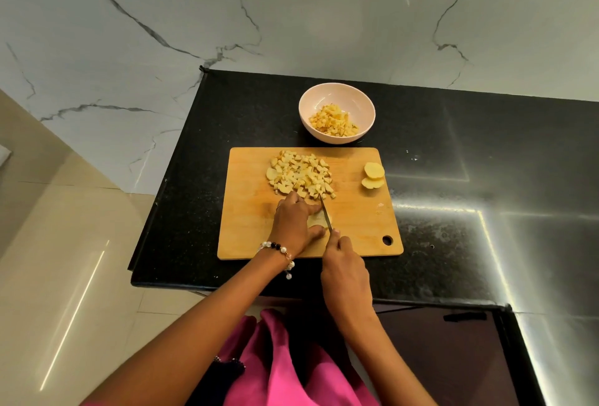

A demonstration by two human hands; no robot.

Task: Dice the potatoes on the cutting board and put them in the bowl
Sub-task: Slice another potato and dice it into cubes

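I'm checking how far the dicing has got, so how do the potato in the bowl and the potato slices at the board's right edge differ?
The potato in the bowl is cut into many small cubes; the slices are still whole rounds.
The cubes lie heaped inside the bowl; the slices lie flat on the board, overlapping, apart from the diced pile.
The cubes look deeper yellow; the slices look paler.
Neither is being touched.

No legible text or labels.
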